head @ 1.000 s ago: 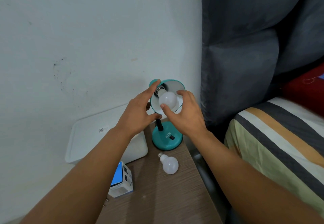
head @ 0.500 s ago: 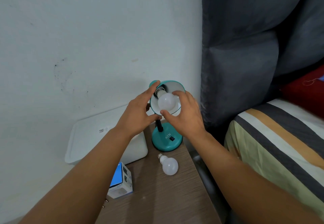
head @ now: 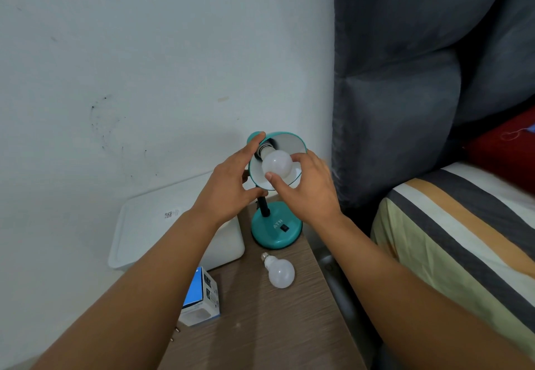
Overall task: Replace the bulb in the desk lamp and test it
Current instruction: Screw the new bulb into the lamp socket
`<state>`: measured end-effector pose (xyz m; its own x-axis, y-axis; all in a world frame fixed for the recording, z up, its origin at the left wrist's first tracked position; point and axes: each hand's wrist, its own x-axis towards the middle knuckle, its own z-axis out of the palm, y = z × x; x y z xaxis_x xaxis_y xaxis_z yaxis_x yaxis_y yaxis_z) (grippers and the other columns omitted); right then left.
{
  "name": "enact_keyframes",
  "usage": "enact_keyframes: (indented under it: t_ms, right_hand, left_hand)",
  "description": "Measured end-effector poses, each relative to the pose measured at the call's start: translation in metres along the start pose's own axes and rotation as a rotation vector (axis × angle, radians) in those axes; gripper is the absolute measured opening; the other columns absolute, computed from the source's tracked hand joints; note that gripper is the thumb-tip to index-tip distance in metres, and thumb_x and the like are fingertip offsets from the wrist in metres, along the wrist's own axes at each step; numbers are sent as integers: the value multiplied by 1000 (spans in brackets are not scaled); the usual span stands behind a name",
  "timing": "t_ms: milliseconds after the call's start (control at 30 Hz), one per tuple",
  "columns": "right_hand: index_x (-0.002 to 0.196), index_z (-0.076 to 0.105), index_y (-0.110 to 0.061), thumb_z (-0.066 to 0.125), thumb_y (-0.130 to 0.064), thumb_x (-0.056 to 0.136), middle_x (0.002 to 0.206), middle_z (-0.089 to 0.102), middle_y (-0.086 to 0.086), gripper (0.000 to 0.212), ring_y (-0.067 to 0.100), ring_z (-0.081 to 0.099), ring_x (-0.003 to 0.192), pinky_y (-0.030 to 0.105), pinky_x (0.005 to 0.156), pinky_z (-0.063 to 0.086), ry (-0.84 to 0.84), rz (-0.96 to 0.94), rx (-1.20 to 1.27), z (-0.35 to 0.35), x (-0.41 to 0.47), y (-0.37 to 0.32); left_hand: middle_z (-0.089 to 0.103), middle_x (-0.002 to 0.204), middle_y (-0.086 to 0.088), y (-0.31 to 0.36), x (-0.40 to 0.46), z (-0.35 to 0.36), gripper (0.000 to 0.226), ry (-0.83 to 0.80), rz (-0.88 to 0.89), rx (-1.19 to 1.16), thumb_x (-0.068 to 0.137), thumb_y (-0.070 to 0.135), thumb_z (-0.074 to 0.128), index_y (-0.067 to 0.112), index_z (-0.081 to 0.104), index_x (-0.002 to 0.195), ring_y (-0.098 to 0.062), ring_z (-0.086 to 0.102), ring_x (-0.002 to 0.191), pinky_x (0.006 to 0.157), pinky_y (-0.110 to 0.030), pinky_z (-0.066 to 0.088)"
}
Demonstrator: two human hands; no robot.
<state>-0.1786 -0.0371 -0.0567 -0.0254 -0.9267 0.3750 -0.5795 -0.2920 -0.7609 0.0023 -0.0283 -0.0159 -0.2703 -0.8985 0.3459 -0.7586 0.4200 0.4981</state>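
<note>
A teal desk lamp point(head: 275, 229) stands on the wooden nightstand point(head: 269, 320), its shade point(head: 292, 141) tilted toward me. A white bulb point(head: 276, 163) sits in the shade's socket. My right hand point(head: 307, 190) grips this bulb with thumb and fingers. My left hand point(head: 231, 184) holds the shade's left rim, fingers over the top and thumb below. A second white bulb point(head: 278, 271) lies loose on the nightstand in front of the lamp base. The black switch point(head: 285, 227) shows on the base.
A blue-and-white bulb box point(head: 201, 301) lies at the nightstand's left edge. A white plastic bin lid point(head: 150, 225) sits to the left against the wall. A grey padded headboard point(head: 405, 94) and a striped bed point(head: 463, 239) lie to the right.
My right hand has shifted around the bulb in the socket, its thumb moving up along the bulb's lower left side. My left hand stays on the shade.
</note>
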Motion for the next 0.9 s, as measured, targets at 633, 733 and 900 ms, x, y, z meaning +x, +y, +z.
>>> enact_keyframes:
  t_ms: [633,733,900]
  right_hand:
    - [134,48,-28,62,-70,78,137,53,-2,71,23,49,126,47,103,44,-12,-5,-97,3,0,1]
    - [127,54,-24,53,-74,82,127,57,-1,68,22,51,120,46,100,44,-22,42,-116,3,1,-1]
    - [123,58,-23,45,-77,84,123,59,1,68,23,50,120,46,100,42,-55,59,-164,0,-2,-2]
  left_hand:
    - [51,144,15,0,-1,1,99,-1,-10,-4,81,30,83,48,19,155,-9,59,116,95,-23,53]
    - [53,142,15,1,0,1,100,-3,-13,-5,81,27,83,50,19,154,-10,59,115,95,-25,54]
    - [52,143,14,4,-2,2,101,-4,-32,14,81,26,83,50,18,154,-8,58,115,95,-22,52]
